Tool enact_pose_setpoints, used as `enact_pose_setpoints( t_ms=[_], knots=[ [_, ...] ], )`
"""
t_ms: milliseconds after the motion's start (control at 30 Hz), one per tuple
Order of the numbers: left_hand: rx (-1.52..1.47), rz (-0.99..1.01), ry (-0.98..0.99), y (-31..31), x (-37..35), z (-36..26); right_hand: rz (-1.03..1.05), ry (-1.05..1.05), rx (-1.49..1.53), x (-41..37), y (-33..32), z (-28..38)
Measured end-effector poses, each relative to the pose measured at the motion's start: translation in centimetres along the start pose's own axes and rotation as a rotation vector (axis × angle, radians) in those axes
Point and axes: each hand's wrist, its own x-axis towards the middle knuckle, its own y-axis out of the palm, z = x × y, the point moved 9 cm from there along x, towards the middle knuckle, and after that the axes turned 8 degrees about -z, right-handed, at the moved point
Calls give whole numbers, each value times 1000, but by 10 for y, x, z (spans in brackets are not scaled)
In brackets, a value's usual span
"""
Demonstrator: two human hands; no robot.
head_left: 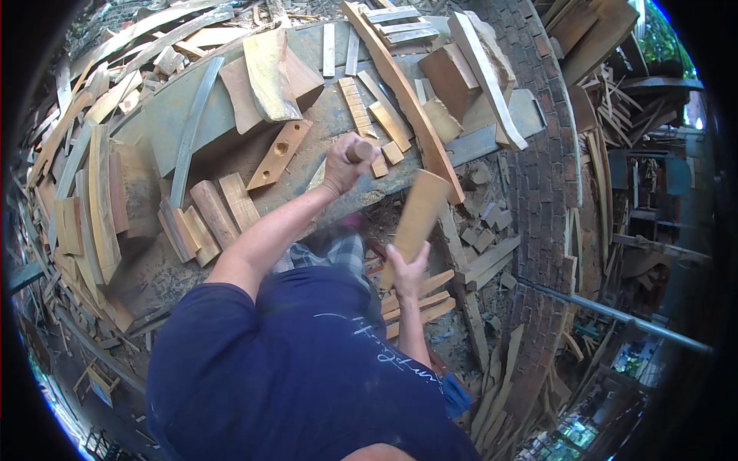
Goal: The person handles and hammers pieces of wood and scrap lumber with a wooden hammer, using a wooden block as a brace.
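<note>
My left hand [344, 166] is a fist over the workbench, wrapped round a wooden handle [360, 151] seen end-on. Whatever lies below that handle is hidden. In my right hand [409, 269] is a long flat wooden piece [421, 206], gripped near its lower end and tilted up to the right. Close to my left hand lie a narrow notched strip [356, 104] and a small wood block [393, 153]. A block with round holes [280, 155] rests left of that hand.
A long plank [407, 100] crosses the workbench [327, 100] on the right. Wood blocks [213, 212] lean at its front left, and a large pale chunk [270, 75] sits farther back. A brick strip [530, 192] and a metal pipe [615, 314] lie to the right.
</note>
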Motion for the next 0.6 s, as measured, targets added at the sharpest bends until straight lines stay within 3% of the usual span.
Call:
enact_pose_setpoints(
  t_ms=[33, 100, 167, 300, 367, 433, 500, 600],
  knots=[
    [-12, -21, -82, -7, 4, 10, 30, 15, -73, 2, 11, -12],
    [7, -37, -16, -15, 5, 10, 114, 122, -103, 2, 42, -24],
    [-43, 7, -11, -20, 1, 4, 170, 42, -197, 4, 68, -23],
    [-25, 65, -61, -23, -13, 13, 305, 94, -330, 15, 114, -59],
    [-204, -71, -144, -36, -11, 17, 343, 38, -778, 26, 114, -84],
    [-294, -74, -215, -47, -4, 24, 345, 30, -759, 33, 105, -83],
    [-367, -178, -281, -64, 5, 27, 378, 159, -540, 32, 99, -76],
    [-313, -102, -224, -67, 8, 16, 279, 165, -385, 25, 87, -68]
  ],
)
